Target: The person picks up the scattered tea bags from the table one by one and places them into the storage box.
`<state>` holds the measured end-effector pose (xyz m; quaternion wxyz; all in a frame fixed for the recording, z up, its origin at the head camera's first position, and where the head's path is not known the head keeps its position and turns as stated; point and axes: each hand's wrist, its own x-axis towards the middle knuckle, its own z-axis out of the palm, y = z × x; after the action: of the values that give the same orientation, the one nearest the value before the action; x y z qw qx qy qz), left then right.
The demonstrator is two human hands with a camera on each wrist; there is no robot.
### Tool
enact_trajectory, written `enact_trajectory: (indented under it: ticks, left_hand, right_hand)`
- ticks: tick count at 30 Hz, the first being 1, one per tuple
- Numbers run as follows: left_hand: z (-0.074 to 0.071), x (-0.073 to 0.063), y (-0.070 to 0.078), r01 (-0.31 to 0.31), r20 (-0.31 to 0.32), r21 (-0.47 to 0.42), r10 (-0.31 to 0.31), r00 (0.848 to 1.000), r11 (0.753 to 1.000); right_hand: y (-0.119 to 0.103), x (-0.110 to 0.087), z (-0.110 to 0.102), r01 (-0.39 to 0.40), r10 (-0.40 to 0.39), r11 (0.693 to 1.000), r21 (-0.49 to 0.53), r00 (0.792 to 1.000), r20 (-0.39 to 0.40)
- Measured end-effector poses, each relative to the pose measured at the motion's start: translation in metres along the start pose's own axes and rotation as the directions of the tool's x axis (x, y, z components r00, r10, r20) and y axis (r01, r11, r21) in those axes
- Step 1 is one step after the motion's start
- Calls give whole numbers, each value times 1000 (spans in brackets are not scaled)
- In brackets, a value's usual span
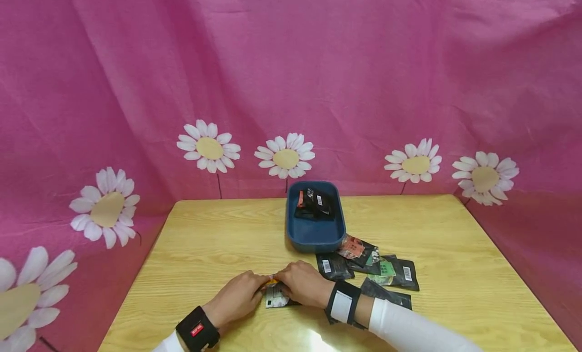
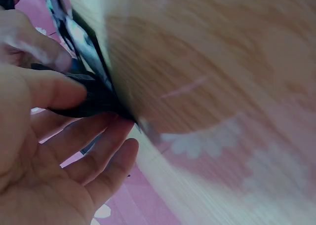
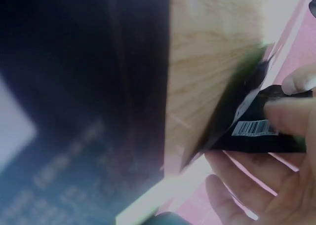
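Observation:
My left hand (image 1: 237, 297) and right hand (image 1: 303, 284) meet near the table's front, both pinching one small flat packet (image 1: 275, 297). From above, a pale face with print and a yellow-orange patch at the top show between the fingers. In the left wrist view the left hand (image 2: 49, 161) holds the packet's black side (image 2: 94, 96) between thumb and fingers, with part of the other hand behind. The right wrist view shows the right hand (image 3: 276, 178) gripping the packet's black face with a white barcode (image 3: 254, 128). The packet's far parts are hidden by the fingers.
Beyond the hands stands a blue tray (image 1: 316, 242) with several black packets (image 1: 317, 203) inside. More black packets (image 1: 404, 273) lie loosely at its right front, some with red or green labels, one partly under the right forearm. A pink flowered cloth (image 1: 318, 89) hangs behind the wooden table (image 1: 218, 241).

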<state>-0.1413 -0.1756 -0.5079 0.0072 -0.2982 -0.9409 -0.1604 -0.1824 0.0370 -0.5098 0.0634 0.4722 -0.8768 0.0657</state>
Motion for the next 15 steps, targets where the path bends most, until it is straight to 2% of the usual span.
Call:
enact_trajectory:
  ticks: [5, 9, 12, 15]
  left_hand:
    - [1, 0, 5, -1, -74, 53, 5, 997, 999]
    - [-13, 4, 16, -16, -132, 53, 23, 991, 998]
    - [-26, 9, 28, -43, -164, 61, 52, 985, 997]
    - [-34, 15, 41, -72, -167, 72, 83, 982, 995]
  right_hand:
    - [-3, -4, -8, 23, -25, 997, -77, 999, -32]
    - [-4, -14, -28, -3, -1, 998, -62, 998, -60]
    - [-3, -21, -45, -26, 25, 1000, -12, 995, -94]
    - [-1, -29, -59, -35, 36, 999, 10, 991, -132]
